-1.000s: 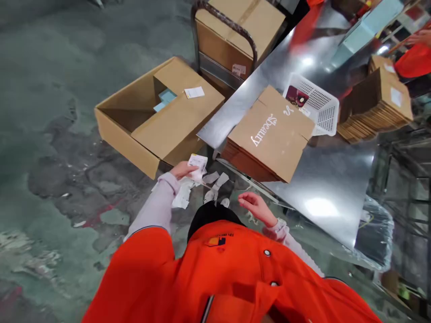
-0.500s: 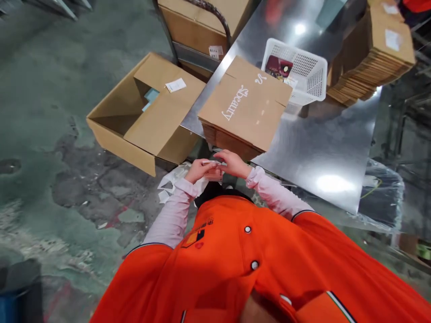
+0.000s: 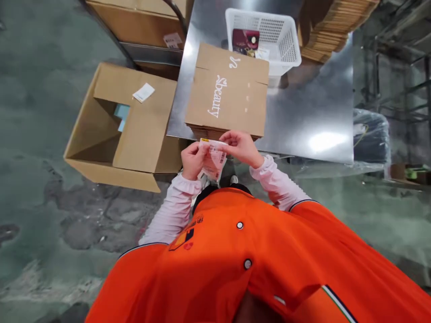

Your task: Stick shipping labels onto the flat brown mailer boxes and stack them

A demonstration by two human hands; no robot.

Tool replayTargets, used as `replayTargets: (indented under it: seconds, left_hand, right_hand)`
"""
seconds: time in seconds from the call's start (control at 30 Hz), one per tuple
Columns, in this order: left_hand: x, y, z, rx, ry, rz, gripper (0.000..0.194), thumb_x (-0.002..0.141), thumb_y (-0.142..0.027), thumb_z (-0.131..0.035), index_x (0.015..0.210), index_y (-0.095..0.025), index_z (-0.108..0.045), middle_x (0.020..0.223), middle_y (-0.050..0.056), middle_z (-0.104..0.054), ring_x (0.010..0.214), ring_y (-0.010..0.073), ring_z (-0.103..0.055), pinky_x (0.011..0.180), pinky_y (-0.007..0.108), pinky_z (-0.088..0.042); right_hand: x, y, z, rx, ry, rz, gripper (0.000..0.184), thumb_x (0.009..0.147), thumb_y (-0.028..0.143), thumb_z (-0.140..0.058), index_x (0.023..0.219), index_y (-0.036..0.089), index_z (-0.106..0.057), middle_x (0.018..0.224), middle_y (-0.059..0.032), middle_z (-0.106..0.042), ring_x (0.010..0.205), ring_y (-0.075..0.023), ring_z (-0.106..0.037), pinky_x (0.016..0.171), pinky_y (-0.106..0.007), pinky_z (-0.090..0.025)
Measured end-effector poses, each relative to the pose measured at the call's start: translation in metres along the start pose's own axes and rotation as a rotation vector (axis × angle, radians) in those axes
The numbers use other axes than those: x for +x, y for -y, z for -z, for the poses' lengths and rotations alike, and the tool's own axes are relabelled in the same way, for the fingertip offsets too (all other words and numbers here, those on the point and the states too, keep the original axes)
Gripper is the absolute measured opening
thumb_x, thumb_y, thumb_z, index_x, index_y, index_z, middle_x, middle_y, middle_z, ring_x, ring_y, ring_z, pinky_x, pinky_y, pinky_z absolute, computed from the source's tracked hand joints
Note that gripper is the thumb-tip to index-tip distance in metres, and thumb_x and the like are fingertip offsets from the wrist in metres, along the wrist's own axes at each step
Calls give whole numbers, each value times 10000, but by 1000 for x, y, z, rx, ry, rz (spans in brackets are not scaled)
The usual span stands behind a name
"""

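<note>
Both my hands hold a small printed paper label [image 3: 213, 158] in front of my chest. My left hand [image 3: 191, 159] pinches its left side, and my right hand [image 3: 241, 148] pinches its top right edge. Just beyond my hands a stack of flat brown cartons printed "Beauty" [image 3: 228, 92] lies at the near edge of a shiny metal table [image 3: 313, 112].
An open brown carton [image 3: 121, 125] with a white slip and blue items inside stands on the floor at left. A white plastic basket [image 3: 269, 36] with a dark red pack sits behind the stack. More flat cartons [image 3: 333, 27] are piled at the far right. Another box on a trolley [image 3: 141, 22] stands behind.
My right hand came over to join my left on the label, and both rose toward the table's edge. The view swung so the table sits straight ahead.
</note>
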State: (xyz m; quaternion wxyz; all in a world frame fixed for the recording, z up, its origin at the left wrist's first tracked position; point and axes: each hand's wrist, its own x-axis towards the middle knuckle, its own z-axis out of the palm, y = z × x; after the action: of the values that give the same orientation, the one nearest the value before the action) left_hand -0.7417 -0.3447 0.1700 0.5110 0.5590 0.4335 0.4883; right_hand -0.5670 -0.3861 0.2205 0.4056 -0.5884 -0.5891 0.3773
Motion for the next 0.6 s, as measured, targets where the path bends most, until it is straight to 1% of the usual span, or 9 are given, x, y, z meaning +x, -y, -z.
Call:
replayTargets:
  seconds: [0.1,0.2,0.27,0.33,0.4,0.43,0.47,0.53,0.6]
  left_hand:
    - [8,-8,2,-5,83,-68,467,750,-597,-686,640,-146,-637,641,15,-586,624,122,-514,633,241,-434]
    - [10,-15,-5,-12,143,-125,473,775,-594,-667,611,-155,-602,632,11,-575,624,121,-513,631,241,-435]
    - [9,-20,-14,-36,99,-139,498,774,-603,-663,574,-161,-553,585,-4,-535,584,108,-480,592,233,-419]
    - [10,-25,-25,-79,-18,-123,533,733,-611,-696,529,-167,-483,524,-28,-469,530,90,-429,542,221,-393]
    - [12,-29,-36,-159,-71,-69,500,662,-586,-764,563,-166,-512,543,-34,-503,533,87,-457,544,214,-411]
    - [14,-30,-40,-214,-23,-25,451,626,-554,-802,637,-163,-576,610,-22,-575,577,99,-516,579,220,-445]
    - [17,-30,-44,-262,77,35,427,599,-512,-833,749,-163,-639,719,1,-650,653,123,-582,637,237,-484]
    - [22,-26,-47,-291,342,184,497,576,-440,-866,945,-157,-693,924,63,-719,815,189,-660,755,299,-528]
    - [25,-15,-46,-243,530,321,521,571,-414,-872,977,-128,-712,994,117,-728,894,250,-680,814,357,-536]
  right_hand:
    - [-1,13,7,-55,-87,-9,459,767,523,-712,964,109,-696,772,-30,-675,676,-114,-591,658,-235,-488]
    - [-3,25,11,-166,-115,61,435,819,545,-661,946,135,-726,831,-39,-704,751,-135,-625,729,-252,-490]
    - [-7,32,11,-237,-143,112,412,867,540,-610,922,152,-740,866,-44,-713,799,-150,-635,776,-266,-487]
    - [-11,38,11,-287,-198,160,374,902,503,-580,919,168,-745,915,-50,-713,847,-162,-640,818,-283,-487]
    - [-10,43,17,-309,-257,211,317,905,454,-588,901,178,-743,1000,-60,-698,919,-171,-641,864,-299,-490]
    - [-6,44,23,-316,-278,233,286,895,431,-604,880,180,-741,1039,-64,-684,956,-174,-636,891,-308,-489]
    - [1,44,31,-326,-297,248,257,878,409,-628,855,178,-737,1064,-66,-670,986,-177,-629,922,-319,-484]
    - [28,40,53,-355,-321,254,210,833,368,-677,813,164,-726,1071,-66,-646,1017,-179,-611,982,-346,-462]
    - [66,31,77,-376,-346,212,185,792,325,-714,806,140,-719,1072,-66,-627,1033,-176,-594,1025,-363,-434]
